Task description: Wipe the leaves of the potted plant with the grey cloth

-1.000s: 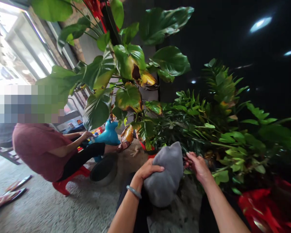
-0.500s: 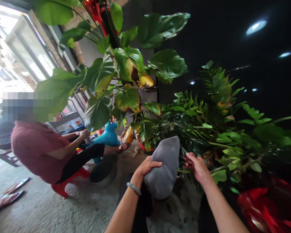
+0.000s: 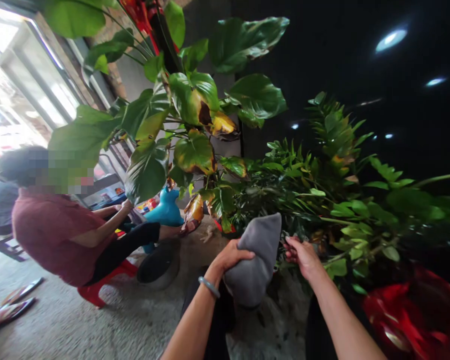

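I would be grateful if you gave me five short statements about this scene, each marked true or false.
1. The left hand grips the gray cloth. True.
2. A bracelet circles the right wrist. False: the bracelet is on the left wrist.
3. The other person sits on a red stool. True.
4. The dark tub sits on the stool. False: the tub stands on the floor.
5. The right hand has curled fingers. True.

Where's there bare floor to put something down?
On the floor between the red stool, the dark tub and the left forearm. It's crowded by the right hand, with green leaves and the gray fabric close by.
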Tool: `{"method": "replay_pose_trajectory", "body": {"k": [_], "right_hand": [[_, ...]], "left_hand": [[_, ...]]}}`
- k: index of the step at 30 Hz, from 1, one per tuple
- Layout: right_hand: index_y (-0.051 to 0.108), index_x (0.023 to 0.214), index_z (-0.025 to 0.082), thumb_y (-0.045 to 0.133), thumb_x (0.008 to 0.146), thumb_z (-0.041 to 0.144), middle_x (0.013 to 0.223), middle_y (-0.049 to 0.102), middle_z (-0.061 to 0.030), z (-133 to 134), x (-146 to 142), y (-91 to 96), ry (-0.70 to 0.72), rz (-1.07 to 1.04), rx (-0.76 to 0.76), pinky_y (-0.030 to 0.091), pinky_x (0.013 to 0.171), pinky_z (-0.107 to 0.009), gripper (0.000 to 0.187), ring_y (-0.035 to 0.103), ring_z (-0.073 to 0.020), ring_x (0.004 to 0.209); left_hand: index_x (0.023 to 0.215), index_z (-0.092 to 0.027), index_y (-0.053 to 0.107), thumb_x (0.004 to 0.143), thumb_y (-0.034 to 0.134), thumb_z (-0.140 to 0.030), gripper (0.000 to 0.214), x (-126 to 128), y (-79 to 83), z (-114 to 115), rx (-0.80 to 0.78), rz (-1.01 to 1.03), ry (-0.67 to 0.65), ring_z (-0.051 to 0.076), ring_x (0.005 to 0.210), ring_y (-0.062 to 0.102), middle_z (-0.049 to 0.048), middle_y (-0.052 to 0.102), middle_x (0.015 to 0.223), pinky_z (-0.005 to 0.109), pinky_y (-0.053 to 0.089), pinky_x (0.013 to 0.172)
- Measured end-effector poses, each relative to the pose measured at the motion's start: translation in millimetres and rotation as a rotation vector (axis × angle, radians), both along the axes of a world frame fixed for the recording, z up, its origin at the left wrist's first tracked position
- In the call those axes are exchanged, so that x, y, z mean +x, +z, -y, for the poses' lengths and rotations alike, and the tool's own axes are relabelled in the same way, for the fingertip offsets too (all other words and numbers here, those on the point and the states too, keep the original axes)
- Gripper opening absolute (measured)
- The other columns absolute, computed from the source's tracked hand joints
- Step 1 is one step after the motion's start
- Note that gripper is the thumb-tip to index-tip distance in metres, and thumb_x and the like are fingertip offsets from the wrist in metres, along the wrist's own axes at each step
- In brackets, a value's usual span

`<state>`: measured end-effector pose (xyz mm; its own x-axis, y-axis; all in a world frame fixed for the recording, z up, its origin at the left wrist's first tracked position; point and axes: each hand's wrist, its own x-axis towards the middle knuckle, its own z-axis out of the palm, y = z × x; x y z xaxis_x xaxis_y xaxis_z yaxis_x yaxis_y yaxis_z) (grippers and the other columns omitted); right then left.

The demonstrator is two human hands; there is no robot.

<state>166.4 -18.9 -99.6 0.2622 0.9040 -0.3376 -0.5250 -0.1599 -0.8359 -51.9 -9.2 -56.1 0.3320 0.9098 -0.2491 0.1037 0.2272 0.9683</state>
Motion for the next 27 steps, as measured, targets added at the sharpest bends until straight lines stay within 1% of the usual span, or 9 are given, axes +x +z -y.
{"method": "replay_pose_trajectory", "body": {"k": [2,5,9,13,17,20,22,24,27], "right_hand": [[0.058,0.058,0.021,0.083,0.044,0.022,0.046,0.063,0.0001,0,4,-3.9,-0.029,0.002,-0.031,0.041,0.030,-0.024,0.029,0.053,-0.0143,0.033],[0.056,0.061,0.024,0.083,0.043,0.023,0.050,0.064,0.0037,0,9,-0.9,-0.091,-0.017,-0.029,0.045,0.032,-0.024,0.033,0.059,-0.0156,0.040],[0.054,0.068,0.026,0.082,0.048,0.036,0.064,0.069,0.0050,2,11,12.8,-0.174,-0.105,0.094,0.051,0.040,-0.024,0.036,0.067,-0.0174,0.057],[0.056,0.071,0.025,0.086,0.045,0.042,0.062,0.068,0.0055,1,10,21.2,-0.257,-0.160,0.184,0.048,0.037,-0.021,0.043,0.060,-0.0119,0.048],[0.062,0.075,0.024,0.091,0.037,0.032,0.052,0.061,0.0082,-3,9,19.7,-0.249,-0.192,0.261,0.049,0.040,-0.022,0.049,0.050,-0.0077,0.039],[0.062,0.073,0.024,0.091,0.039,0.029,0.050,0.060,0.0079,-5,9,15.6,-0.212,-0.207,0.286,0.050,0.042,-0.024,0.045,0.050,-0.0081,0.040],[0.061,0.071,0.023,0.091,0.039,0.028,0.050,0.060,0.0076,-5,9,13.0,-0.201,-0.216,0.280,0.050,0.043,-0.023,0.044,0.050,-0.0078,0.040],[0.061,0.070,0.022,0.091,0.037,0.027,0.050,0.060,0.0074,-5,10,11.1,-0.208,-0.246,0.266,0.050,0.042,-0.023,0.045,0.051,-0.0075,0.040],[0.063,0.070,0.021,0.090,0.035,0.024,0.051,0.061,0.0062,-3,14,9.8,-0.237,-0.295,0.237,0.050,0.042,-0.022,0.044,0.051,-0.0076,0.040]], "left_hand": [[0.073,-0.015,0.075,0.046,0.084,-0.029,0.031,-8,-6.5,12,-0.049,0.003,-0.065,0.020,0.067,0.062,0.0001,0.070,0.066,0.029,0.047,0.068],[0.069,-0.015,0.074,0.047,0.084,-0.029,0.028,-14,-2.6,14,-0.053,0.009,-0.023,0.020,0.065,0.061,0.0002,0.069,0.064,0.029,0.047,0.068],[0.068,-0.016,0.075,0.048,0.084,-0.030,0.026,-14,-0.7,10,-0.037,0.001,0.018,0.018,0.064,0.060,0.0005,0.070,0.065,0.028,0.047,0.068],[0.065,-0.015,0.074,0.045,0.084,-0.030,0.027,-14,0.9,16,-0.046,-0.044,-0.012,0.019,0.064,0.060,0.0006,0.070,0.063,0.028,0.047,0.067],[0.071,-0.012,0.074,0.044,0.086,-0.032,0.035,-5,44.3,12,-0.004,0.014,-0.044,0.019,0.062,0.061,0.0033,0.071,0.066,0.028,0.048,0.062],[0.084,-0.011,0.074,0.049,0.084,-0.037,0.044,17,94.1,-11,0.206,0.187,0.064,0.020,0.069,0.063,0.0067,0.073,0.079,0.028,0.049,0.065],[0.088,-0.011,0.073,0.053,0.082,-0.037,0.045,36,115.0,-31,0.350,0.220,0.126,0.019,0.072,0.063,0.0066,0.073,0.082,0.028,0.048,0.069],[0.087,-0.011,0.072,0.055,0.079,-0.034,0.041,51,115.4,-46,0.371,0.159,0.142,0.019,0.073,0.062,0.0056,0.072,0.081,0.029,0.048,0.071],[0.077,-0.012,0.071,0.053,0.076,-0.027,0.029,56,82.0,-45,0.274,-0.063,0.081,0.019,0.073,0.061,0.0017,0.069,0.072,0.031,0.048,0.073]]}}
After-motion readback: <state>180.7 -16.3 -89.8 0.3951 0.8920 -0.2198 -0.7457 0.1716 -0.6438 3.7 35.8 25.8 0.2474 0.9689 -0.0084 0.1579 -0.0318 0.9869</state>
